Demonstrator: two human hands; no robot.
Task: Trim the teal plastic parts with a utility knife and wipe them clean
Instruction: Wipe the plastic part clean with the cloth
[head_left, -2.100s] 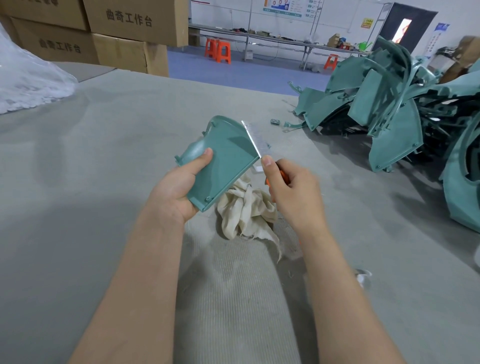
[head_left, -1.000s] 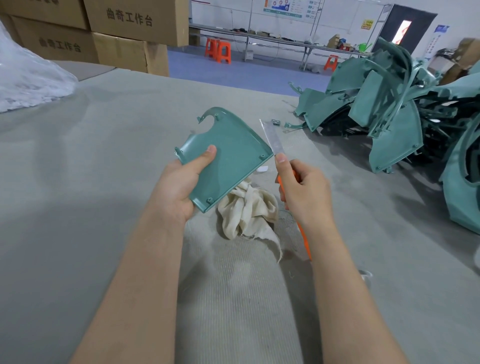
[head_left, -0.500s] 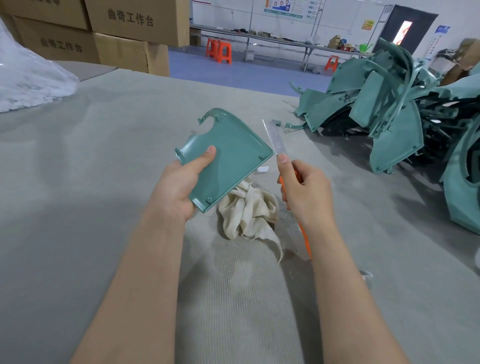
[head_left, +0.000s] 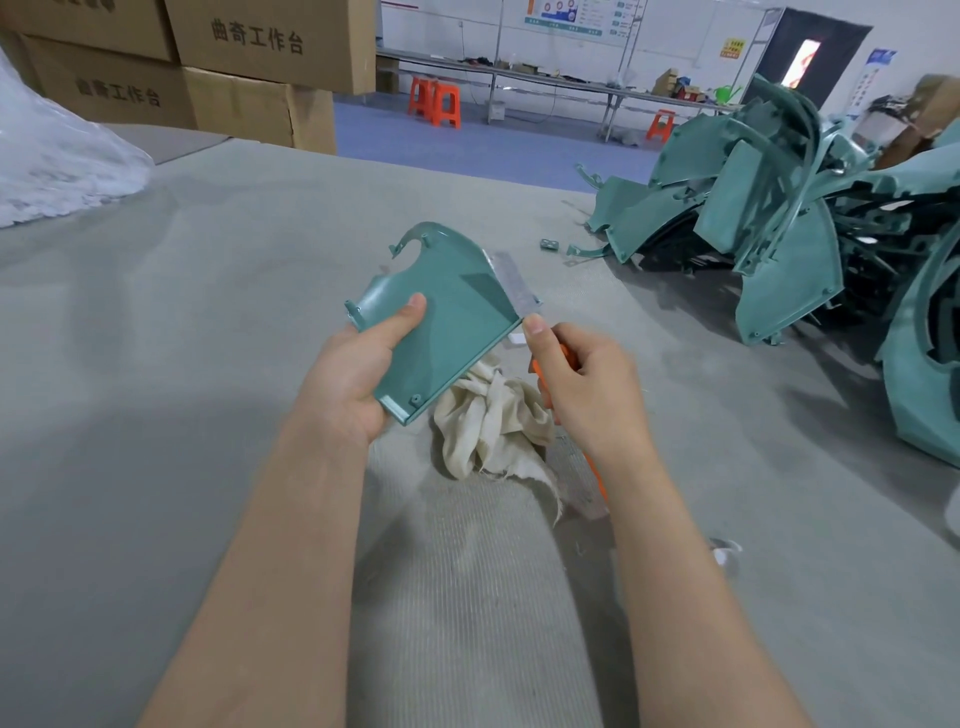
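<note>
Holding teal part (head_left: 447, 312) in L grip (head_left: 353, 379), R grip (head_left: 587, 384) curled round utility knife (head_left: 515, 285), blade at part edge.

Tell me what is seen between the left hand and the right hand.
In the head view, a crumpled cream rag lies on the table between the left hand and the right hand, below the teal plastic part that the left hand holds.

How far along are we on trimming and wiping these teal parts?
Done: no finished stack is visible, so I cannot tell. In hand: the left hand holds one teal part while the right hand holds the utility knife blade against its right edge. Left: wiping it with the cloth lying on the table, then probably the pile of teal parts at the right.
</note>
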